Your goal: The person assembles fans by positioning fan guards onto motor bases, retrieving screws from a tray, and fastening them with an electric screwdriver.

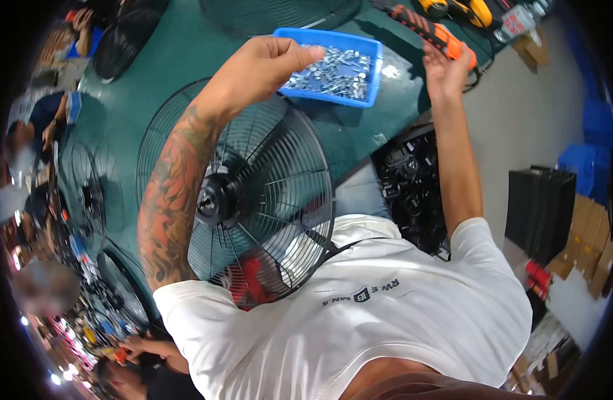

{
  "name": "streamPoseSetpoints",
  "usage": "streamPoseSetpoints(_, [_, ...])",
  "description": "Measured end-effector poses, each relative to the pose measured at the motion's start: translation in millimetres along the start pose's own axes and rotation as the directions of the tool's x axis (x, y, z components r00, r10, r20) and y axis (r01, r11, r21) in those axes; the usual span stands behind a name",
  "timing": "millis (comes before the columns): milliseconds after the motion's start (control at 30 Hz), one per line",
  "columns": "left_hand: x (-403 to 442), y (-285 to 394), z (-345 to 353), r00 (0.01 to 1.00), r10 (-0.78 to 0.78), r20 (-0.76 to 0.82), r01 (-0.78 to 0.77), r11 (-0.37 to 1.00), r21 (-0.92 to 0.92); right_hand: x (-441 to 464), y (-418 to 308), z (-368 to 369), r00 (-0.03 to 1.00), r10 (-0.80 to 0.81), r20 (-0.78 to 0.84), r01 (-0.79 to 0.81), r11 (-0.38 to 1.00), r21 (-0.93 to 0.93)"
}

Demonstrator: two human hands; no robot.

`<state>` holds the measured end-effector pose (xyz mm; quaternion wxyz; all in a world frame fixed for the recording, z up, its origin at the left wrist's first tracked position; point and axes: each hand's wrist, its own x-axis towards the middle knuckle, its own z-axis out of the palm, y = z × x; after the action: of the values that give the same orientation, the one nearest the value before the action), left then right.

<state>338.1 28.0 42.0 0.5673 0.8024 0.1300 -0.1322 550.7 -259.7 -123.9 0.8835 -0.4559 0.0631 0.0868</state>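
My left hand (270,67) is above a blue plastic bin (326,100) full of small silver screws (336,75). Its thumb and fingers are pinched together, and whatever may be between them is too small to make out. My right hand (446,72) is closed around the orange end of an orange and black electric screwdriver (430,32), which points up and left, away from me. Beneath my left arm a round black wire fan guard (280,173) leans at the table edge, with a dark hub (216,199) at its middle.
A green table (360,140) carries another fan guard (280,13) at the far edge. A yellow and black tool (476,10) and a plastic bottle (523,23) lie far right. Black parts fill a container (410,180) below. Other people work along the left; cartons (583,230) stand right.
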Motion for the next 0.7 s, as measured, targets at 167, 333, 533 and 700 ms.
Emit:
streamPoseSetpoints(167, [-79,-14,-5,0.995,0.059,-0.085,-0.057,0.998,0.026,-9,-22,19,0.94,-0.309,-0.147,0.279,0.941,-0.193])
streamPoseSetpoints(333, [-140,-30,5,0.988,0.074,-0.134,-0.079,0.997,-0.026,22,-65,0,0.894,-0.385,-0.23,0.404,0.914,0.037])
streamPoseSetpoints(533, [-171,-37,23,0.974,0.177,-0.141,-0.141,0.962,0.234,-73,-80,73,0.894,0.173,0.413,-0.42,0.646,0.637])
streamPoseSetpoints(700, [-183,-51,54,0.927,0.312,-0.208,-0.269,0.939,0.213,-181,-86,165,0.746,-0.096,0.658,-0.336,0.8,0.497])
